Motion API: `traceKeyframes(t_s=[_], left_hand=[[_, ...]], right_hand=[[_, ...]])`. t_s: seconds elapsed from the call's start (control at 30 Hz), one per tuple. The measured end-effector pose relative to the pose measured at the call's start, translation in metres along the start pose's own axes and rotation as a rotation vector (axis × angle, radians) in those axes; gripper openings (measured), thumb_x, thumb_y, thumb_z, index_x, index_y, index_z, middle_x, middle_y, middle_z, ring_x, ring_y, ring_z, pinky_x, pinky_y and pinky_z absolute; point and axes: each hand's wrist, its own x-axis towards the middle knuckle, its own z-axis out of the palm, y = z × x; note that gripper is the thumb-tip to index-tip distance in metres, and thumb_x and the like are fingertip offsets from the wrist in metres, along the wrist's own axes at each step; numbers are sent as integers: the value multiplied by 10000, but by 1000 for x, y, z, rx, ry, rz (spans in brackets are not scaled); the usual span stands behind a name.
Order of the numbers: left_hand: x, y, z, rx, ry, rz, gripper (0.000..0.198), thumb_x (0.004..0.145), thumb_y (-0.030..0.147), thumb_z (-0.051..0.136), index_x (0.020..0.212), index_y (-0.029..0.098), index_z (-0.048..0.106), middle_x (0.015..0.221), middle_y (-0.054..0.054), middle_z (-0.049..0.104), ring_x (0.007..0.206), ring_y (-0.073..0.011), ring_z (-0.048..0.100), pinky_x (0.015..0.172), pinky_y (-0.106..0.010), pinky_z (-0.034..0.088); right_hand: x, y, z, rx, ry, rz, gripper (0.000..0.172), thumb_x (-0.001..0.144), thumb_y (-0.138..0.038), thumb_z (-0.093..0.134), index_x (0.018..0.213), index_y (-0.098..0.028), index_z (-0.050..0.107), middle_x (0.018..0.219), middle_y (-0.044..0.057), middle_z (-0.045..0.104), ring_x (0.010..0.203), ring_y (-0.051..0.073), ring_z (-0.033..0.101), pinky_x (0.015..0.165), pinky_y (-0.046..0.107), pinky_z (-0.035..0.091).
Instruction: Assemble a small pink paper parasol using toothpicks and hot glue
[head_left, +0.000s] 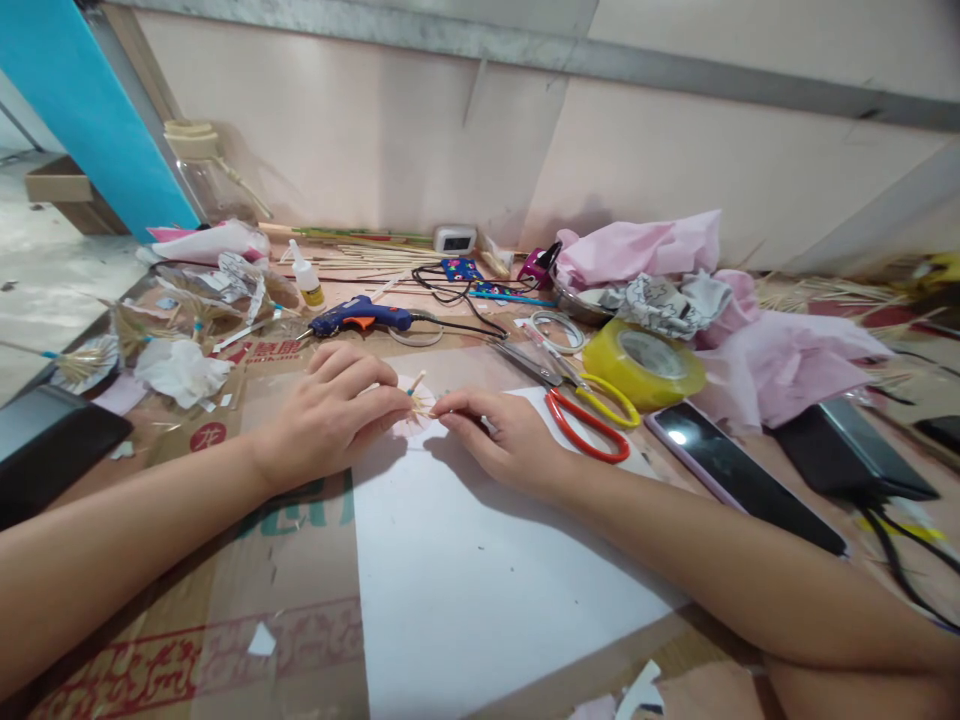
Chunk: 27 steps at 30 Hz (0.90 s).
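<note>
A tiny umbrella-like frame of thin straw-coloured sticks, with a blue band and pale pink paper, sits between my hands above the far end of a white sheet. My left hand pinches it from the left, close to the blue band. From the right, the thumb and forefinger of my right hand close on its lower edge; the fingertips cover part of it. Scissors with red and yellow handles lie just beyond my right hand. Past my left hand is a blue hot glue gun.
Yellow tape, a phone and pink cloth or paper lie right. A small glue bottle stands behind the glue gun. Similar stick frames and crumpled white paper are left. Cardboard covers the table.
</note>
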Motion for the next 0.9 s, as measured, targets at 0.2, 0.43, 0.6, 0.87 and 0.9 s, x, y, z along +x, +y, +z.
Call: traceKeyframes(t_s=[0.2, 0.43, 0.6, 0.87, 0.9], left_hand=[[0, -5, 3, -49, -26, -58, 168, 952, 219, 441, 877, 181, 586, 863, -59, 618, 824, -198, 484, 763, -345, 375], [0, -11, 6, -105, -85, -187, 327, 981, 256, 334, 723, 174, 518, 783, -56, 604, 762, -195, 504, 739, -350, 385], [0, -12, 8, -123, -40, -220, 245, 964, 266, 434, 782, 168, 566, 867, -47, 645, 833, -188, 554, 793, -337, 400], [-3, -17, 14, -198, -146, -291, 272, 942, 363, 500, 1076, 156, 615, 1047, -79, 643, 1022, -232, 563, 895, -369, 391], [-3, -17, 14, -203, -181, -285, 318, 945, 386, 485, 1132, 159, 608, 1090, -90, 632, 1053, -244, 552, 912, -382, 383]], right_hand=[[0, 3, -1, -46, 53, 11, 153, 898, -183, 480, 893, -177, 634, 804, 32, 717, 658, 125, 632, 598, 218, 462], [1, 5, -1, -86, 29, -118, 153, 891, -131, 466, 873, -171, 612, 824, 48, 698, 737, 141, 624, 668, 244, 473], [1, 7, 0, -87, 38, -115, 141, 893, -127, 484, 895, -169, 619, 810, 41, 689, 692, 126, 600, 634, 239, 458], [1, 10, -1, -136, 77, -146, 127, 877, -132, 505, 909, -169, 623, 743, 21, 664, 607, 111, 548, 593, 236, 443], [1, 10, -1, -141, 77, -146, 125, 875, -133, 508, 909, -166, 624, 742, 22, 663, 604, 109, 544, 591, 235, 443]])
